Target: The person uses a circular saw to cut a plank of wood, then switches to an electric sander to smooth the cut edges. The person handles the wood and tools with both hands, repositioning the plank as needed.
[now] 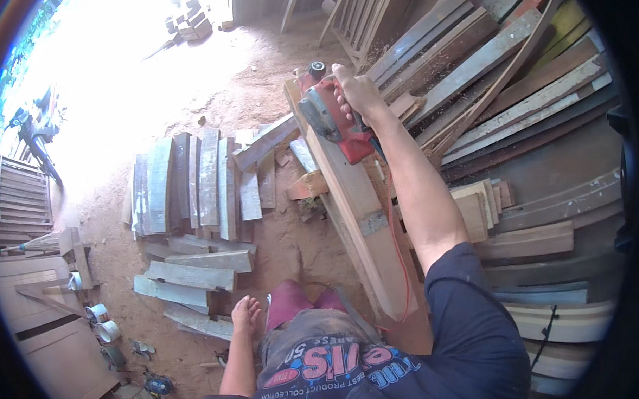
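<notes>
My right hand [359, 96] is wrapped round the handle of a red and grey electric hand planer [325, 115]. The planer rests on the far part of a long, thick wooden beam [356, 198], which runs from near my right side away toward the upper middle. Small chips fly in the air to the right of the tool. A red power cord [392, 232] trails from it along the beam toward me. My left hand [247, 314] hangs at my side near my thigh, its fingers loosely bent and apart, with nothing in them.
Weathered boards [208, 176] lie in rows left of the beam, with more short planks [193, 276] nearer me. Long boards [470, 74] are stacked at the right. White cups [97, 313] and a blue power tool [158, 383] sit at lower left. A motorbike [39, 135] stands far left.
</notes>
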### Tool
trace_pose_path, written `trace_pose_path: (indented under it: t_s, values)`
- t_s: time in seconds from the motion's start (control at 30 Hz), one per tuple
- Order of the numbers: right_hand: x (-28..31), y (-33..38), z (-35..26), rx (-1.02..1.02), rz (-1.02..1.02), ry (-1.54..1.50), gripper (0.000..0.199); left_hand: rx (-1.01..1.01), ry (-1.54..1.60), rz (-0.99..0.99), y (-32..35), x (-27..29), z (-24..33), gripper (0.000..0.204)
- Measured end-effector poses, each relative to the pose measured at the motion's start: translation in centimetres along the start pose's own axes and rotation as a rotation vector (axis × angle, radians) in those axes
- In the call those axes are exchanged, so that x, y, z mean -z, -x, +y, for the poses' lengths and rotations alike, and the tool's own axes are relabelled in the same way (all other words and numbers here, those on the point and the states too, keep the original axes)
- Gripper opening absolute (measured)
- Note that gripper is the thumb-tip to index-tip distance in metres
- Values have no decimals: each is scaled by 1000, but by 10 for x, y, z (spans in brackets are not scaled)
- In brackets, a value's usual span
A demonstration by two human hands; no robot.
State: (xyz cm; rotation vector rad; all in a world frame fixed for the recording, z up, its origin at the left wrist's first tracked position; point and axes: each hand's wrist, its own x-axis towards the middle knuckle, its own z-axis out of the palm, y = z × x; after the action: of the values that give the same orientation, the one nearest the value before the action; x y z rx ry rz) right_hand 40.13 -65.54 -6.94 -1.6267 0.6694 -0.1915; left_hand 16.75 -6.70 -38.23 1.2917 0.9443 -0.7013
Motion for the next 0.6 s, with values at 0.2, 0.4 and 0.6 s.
trace_pose_path:
  t_s: [0.2,0.4,0.6]
  values:
    - [28,93,31,-40,-19,-21,59,61,-90,25,1,9,-10,43]
    - [89,311,93,-179,-3,45,56,-123,-329,-223,6,-71,18,38]
    - [139,518,136,-375,216,-1,53,-568,-619,-609,91,-246,10,53]
